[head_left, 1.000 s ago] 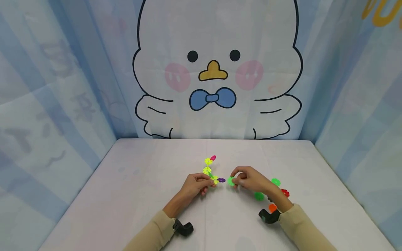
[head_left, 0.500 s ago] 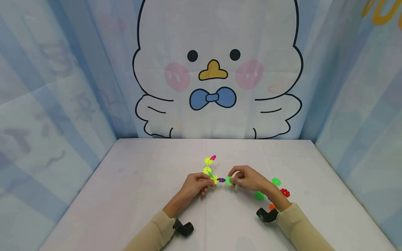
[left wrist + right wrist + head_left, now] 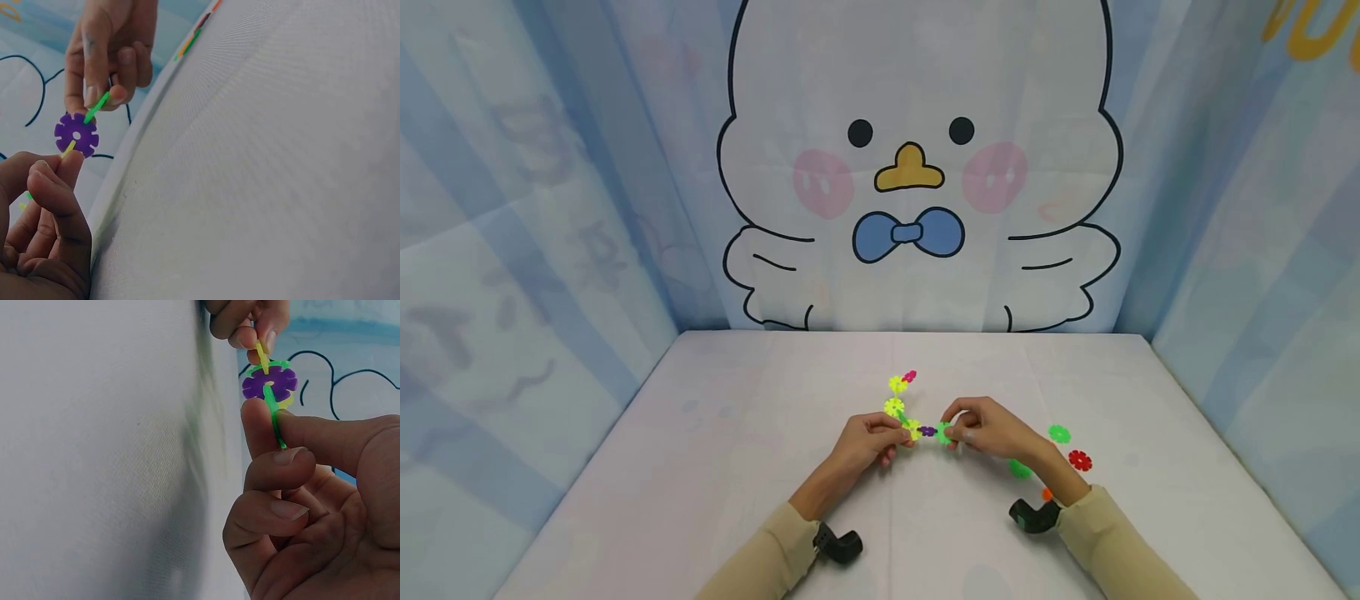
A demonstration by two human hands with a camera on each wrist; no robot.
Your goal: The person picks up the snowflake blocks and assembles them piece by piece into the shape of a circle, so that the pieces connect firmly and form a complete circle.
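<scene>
My left hand (image 3: 872,440) pinches a yellow snowflake disc (image 3: 914,428) near the middle of the table. From that disc a chain runs away from me: a green piece, more yellow discs (image 3: 894,407) and a pink disc (image 3: 910,377) at its far end. A purple notched disc (image 3: 76,135) is slotted edge-on to the yellow one. Between thumb and index finger my right hand (image 3: 988,427) pinches a green disc (image 3: 274,415). Its edge sits at a notch of the purple disc in both wrist views; how deep it is seated I cannot tell.
Loose discs lie beside and under my right forearm: a green disc (image 3: 1059,434), a red disc (image 3: 1080,461), another green disc (image 3: 1020,468) and an orange disc (image 3: 1047,494), partly hidden. A white cloth covers the table (image 3: 737,467), and printed curtains stand around it.
My right hand has moved left with the green disc, closing the gap to the purple disc until the two meet. The left hand and its chain have stayed nearly still.
</scene>
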